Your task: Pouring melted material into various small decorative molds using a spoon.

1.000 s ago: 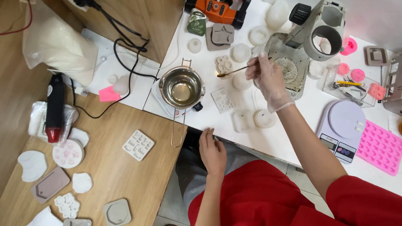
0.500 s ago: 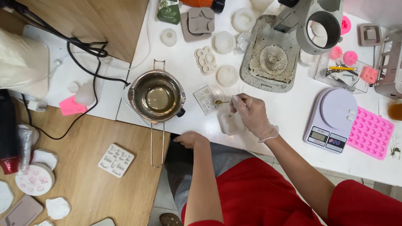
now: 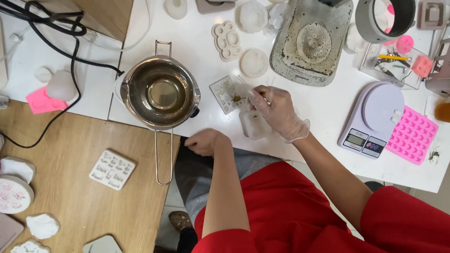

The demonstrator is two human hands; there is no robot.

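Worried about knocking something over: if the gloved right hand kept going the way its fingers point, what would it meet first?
The right hand points left, at the small square clear mold under its fingertips. Beyond that stands the metal pot. Height above the mold is unclear.

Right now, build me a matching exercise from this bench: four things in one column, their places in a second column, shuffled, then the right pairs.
Things
1. metal pot
2. pink mould
3. kitchen scale
4. gloved right hand

Places
A. far right on the white table, beside the scale
B. over the small clear mould near the table's front edge
C. between the gloved hand and the pink mould
D. at the white table's left end, its long handle over the gap

Pairs: 1-D, 2-A, 3-C, 4-B
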